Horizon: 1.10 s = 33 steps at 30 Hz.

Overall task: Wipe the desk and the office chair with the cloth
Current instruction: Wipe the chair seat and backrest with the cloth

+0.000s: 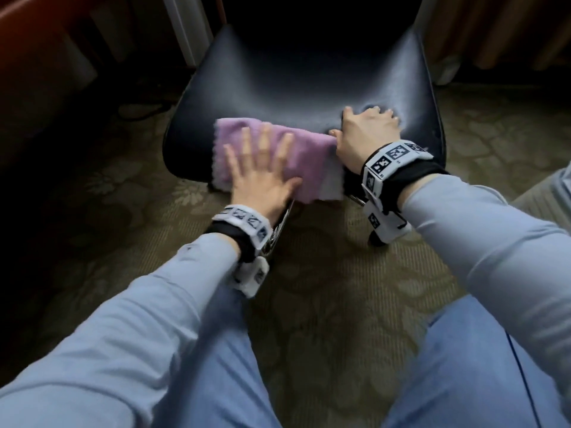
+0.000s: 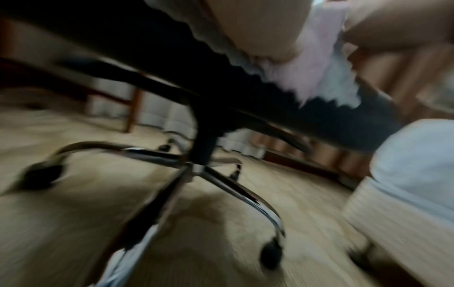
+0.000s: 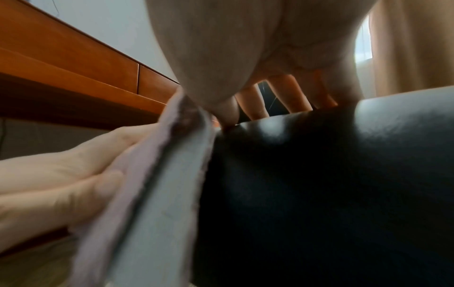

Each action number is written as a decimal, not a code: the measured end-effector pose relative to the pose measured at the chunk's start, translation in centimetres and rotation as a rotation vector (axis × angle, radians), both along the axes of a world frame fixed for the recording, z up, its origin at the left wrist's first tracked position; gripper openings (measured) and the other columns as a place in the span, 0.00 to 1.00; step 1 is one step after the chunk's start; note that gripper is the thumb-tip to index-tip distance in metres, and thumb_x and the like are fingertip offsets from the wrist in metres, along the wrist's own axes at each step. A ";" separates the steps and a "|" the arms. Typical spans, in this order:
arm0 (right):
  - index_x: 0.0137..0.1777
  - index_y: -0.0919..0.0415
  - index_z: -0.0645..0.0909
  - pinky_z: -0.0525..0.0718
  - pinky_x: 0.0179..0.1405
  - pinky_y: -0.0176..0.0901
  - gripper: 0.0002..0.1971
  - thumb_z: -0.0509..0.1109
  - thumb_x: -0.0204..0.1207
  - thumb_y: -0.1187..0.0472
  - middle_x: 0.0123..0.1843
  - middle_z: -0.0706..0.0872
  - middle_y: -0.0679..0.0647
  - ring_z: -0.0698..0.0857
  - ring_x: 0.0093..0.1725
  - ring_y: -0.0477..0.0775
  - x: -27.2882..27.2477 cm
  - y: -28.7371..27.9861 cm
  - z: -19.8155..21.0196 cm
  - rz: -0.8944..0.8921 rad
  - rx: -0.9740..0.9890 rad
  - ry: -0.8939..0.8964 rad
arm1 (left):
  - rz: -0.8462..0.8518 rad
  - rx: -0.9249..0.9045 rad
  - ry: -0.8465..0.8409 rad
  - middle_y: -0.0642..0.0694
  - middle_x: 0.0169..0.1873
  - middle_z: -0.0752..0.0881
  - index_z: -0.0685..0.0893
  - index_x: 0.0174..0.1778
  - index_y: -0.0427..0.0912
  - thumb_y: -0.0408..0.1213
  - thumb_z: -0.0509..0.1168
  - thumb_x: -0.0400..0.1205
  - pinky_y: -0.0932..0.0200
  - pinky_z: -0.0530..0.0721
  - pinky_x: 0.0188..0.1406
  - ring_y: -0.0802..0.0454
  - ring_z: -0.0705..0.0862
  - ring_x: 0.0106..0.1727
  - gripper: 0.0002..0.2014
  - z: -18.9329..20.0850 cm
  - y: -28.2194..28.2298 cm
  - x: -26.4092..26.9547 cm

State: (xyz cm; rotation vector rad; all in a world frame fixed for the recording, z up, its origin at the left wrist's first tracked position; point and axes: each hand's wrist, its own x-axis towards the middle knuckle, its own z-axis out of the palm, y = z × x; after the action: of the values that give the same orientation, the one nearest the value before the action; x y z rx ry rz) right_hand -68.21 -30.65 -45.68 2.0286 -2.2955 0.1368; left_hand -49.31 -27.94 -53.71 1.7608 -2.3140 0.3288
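Chair-wiping is the step in hand, as I judge it: the folded lilac-and-white terry cloth lies on the front edge of the black leather office chair seat, one end hanging over the rim, and the wooden desk with its drawer fronts shows only off to the side in the right wrist view, so I cannot tell whether it has had its turn. Starting on the left, my left hand lies flat on top of the cloth, fingers straight and spread, pressing it onto the seat without gripping; it is blurred in the head view, which suggests a stroke under way. Further right, my right hand rests on bare leather just beside the cloth's right end, fingers spread and pressing down so the cushion dimples around them, thumb by the cloth's edge; it holds nothing and seems to brace the seat. The next move, I think, calls for firm flat strokes towards the back of the seat and its sides, with my right hand steadying the chair on the chrome star base with castors.
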 end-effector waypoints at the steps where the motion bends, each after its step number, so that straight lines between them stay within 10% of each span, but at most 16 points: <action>1: 0.67 0.63 0.75 0.71 0.66 0.65 0.25 0.59 0.83 0.43 0.64 0.78 0.76 0.75 0.66 0.77 -0.1 -0.1 -0.1 0.000 -0.011 0.001 | -0.071 -0.014 -0.049 0.38 0.88 0.48 0.47 0.88 0.53 0.65 0.52 0.80 0.18 0.42 0.78 0.28 0.44 0.86 0.42 0.0 0.4 -2.1; 6: 0.65 0.62 0.75 0.72 0.65 0.65 0.23 0.58 0.83 0.43 0.62 0.79 0.75 0.76 0.64 0.77 -1.3 -0.4 -0.7 0.036 -0.038 0.000 | -0.133 -0.119 -0.095 0.43 0.88 0.52 0.50 0.88 0.51 0.66 0.51 0.82 0.22 0.47 0.80 0.34 0.50 0.87 0.41 -0.1 0.6 -4.7; 17: 0.57 0.60 0.77 0.75 0.63 0.64 0.22 0.56 0.78 0.42 0.56 0.82 0.74 0.79 0.61 0.76 -1.6 -1.0 -1.6 0.108 -0.111 0.001 | 0.036 -0.092 -0.039 0.36 0.87 0.49 0.48 0.88 0.54 0.58 0.65 0.81 0.21 0.45 0.80 0.26 0.47 0.86 0.44 -2.1 -2.0 13.7; 27: 0.56 0.55 0.80 0.73 0.45 0.53 0.19 0.53 0.75 0.49 0.53 0.85 0.70 0.83 0.55 0.74 -2.0 -0.3 -0.7 0.176 -0.108 0.021 | -0.332 -0.242 -0.158 0.42 0.84 0.65 0.65 0.85 0.46 0.67 0.57 0.80 0.25 0.60 0.79 0.31 0.64 0.83 0.41 0.7 -0.8 -4.7; 33: 0.62 0.55 0.79 0.70 0.43 0.53 0.14 0.58 0.80 0.58 0.56 0.83 0.70 0.81 0.56 0.75 -2.6 0.5 -0.4 0.180 -0.120 0.033 | -0.292 -0.171 -0.229 0.39 0.87 0.56 0.55 0.88 0.54 0.67 0.54 0.82 0.28 0.53 0.82 0.31 0.56 0.85 0.40 0.7 -2.9 7.7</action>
State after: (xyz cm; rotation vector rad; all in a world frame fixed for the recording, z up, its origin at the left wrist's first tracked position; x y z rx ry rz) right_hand -70.80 -30.11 -46.03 2.1557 -2.0299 0.2430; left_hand -41.61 -30.82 -52.98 1.3434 -2.5656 0.6827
